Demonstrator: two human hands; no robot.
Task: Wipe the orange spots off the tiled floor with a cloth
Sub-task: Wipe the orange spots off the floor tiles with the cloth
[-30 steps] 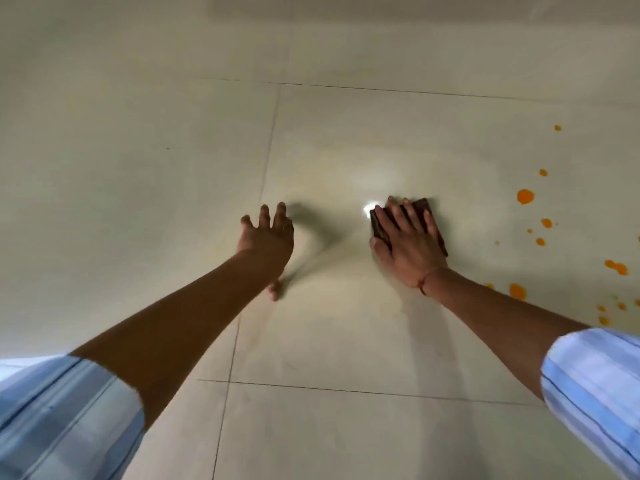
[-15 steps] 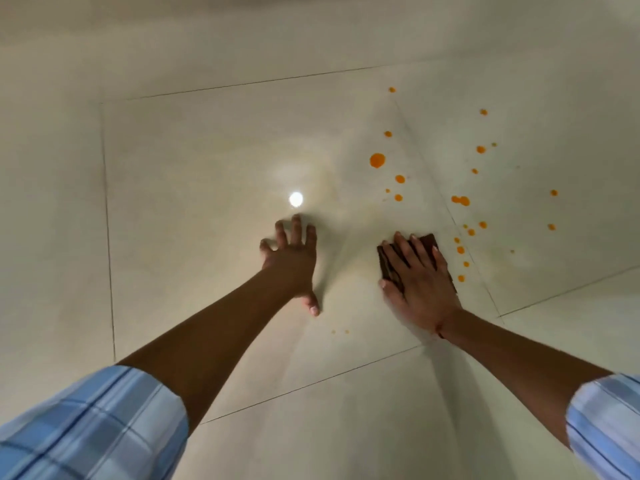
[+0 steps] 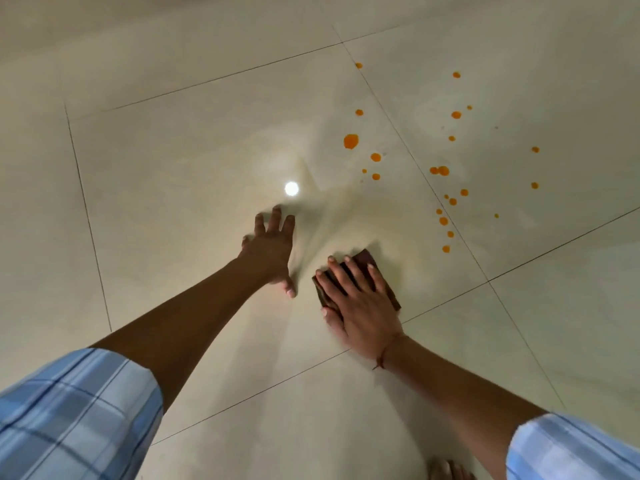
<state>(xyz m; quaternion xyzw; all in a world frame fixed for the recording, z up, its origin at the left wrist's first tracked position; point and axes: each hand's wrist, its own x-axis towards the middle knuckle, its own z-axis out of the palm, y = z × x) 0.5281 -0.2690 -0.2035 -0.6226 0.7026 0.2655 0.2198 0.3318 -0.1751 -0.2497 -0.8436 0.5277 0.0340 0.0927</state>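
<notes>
Orange spots (image 3: 350,141) are seen in the head view scattered over the tiled floor (image 3: 166,174), on two neighbouring tiles that are divided by a grout line (image 3: 398,133). The largest spot lies far ahead, and a chain of smaller ones runs back along this line toward the person. A dark brown cloth (image 3: 367,258) is pressed flat on the floor under the right hand (image 3: 360,301). The fingers of this hand are held straight and a little spread, so the cloth is pushed down and not grasped. The left hand (image 3: 272,252) is laid on the bare tile just beside the cloth, with palm down and fingers spread, and nothing is held in it; it is judged to serve as a support. All the spots lie ahead and to the right of the cloth. The nearest one is near its right side and apart from it, so the right hand is clearly the closer one. A wipe forward and to the right is therefore judged to be needed. The long axis of the cloth cannot be told, because most of it is covered by the hand. A round light reflection (image 3: 291,188) is seen ahead of the left hand. No brand, label or writing can be read anywhere.
</notes>
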